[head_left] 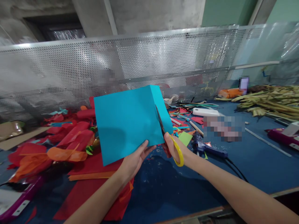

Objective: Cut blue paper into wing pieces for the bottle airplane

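Observation:
A large sheet of bright blue paper (pixel 126 121) is held up over the table, with a folded or partly cut strip along its right side. My left hand (pixel 137 157) grips its lower edge, thumb in front and fingers behind. In my right hand (pixel 171 147) is a pair of scissors (pixel 178 152) with yellow handles. Their dark blade lies across the right part of the sheet, pointing up and slightly left. The other blade appears hidden behind the paper. Red and orange paper sheets (pixel 93 174) lie beneath and left of the blue sheet.
Red and orange paper shapes (pixel 74 137) pile up on the left. At right lie a dark blue glue gun (pixel 212 150) with a cable, paper scraps, a white device (pixel 205 112) and dried stalks (pixel 275 98). A perforated metal panel (pixel 140 59) stands behind the blue table (pixel 158 199).

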`<state>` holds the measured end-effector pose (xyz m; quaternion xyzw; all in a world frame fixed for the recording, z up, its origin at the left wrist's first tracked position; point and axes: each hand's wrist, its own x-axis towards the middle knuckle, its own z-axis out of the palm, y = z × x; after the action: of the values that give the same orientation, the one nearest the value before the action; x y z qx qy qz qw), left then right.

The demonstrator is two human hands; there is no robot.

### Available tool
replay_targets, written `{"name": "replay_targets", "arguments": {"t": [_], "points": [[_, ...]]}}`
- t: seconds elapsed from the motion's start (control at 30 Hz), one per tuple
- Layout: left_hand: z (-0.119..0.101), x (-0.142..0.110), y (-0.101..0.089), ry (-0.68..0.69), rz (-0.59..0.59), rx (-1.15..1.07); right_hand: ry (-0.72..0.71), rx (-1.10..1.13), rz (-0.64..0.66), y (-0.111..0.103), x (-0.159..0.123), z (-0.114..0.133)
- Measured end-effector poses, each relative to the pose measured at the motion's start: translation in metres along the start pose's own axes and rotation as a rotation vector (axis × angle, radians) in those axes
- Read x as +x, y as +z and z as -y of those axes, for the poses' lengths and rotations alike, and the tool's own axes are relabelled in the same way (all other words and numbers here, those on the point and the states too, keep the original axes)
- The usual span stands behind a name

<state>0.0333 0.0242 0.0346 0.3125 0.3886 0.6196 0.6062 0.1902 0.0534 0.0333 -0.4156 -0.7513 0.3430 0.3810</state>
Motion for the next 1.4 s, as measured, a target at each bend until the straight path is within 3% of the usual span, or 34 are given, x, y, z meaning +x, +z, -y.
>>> {"name": "replay_targets", "arguments": {"t": [1.4], "points": [[-0.0033, -0.0018, 0.0032, -0.021, -0.006, -0.001, 0.051, 0.048, -0.001, 0.0025, 0.0000, -0.0039]]}}
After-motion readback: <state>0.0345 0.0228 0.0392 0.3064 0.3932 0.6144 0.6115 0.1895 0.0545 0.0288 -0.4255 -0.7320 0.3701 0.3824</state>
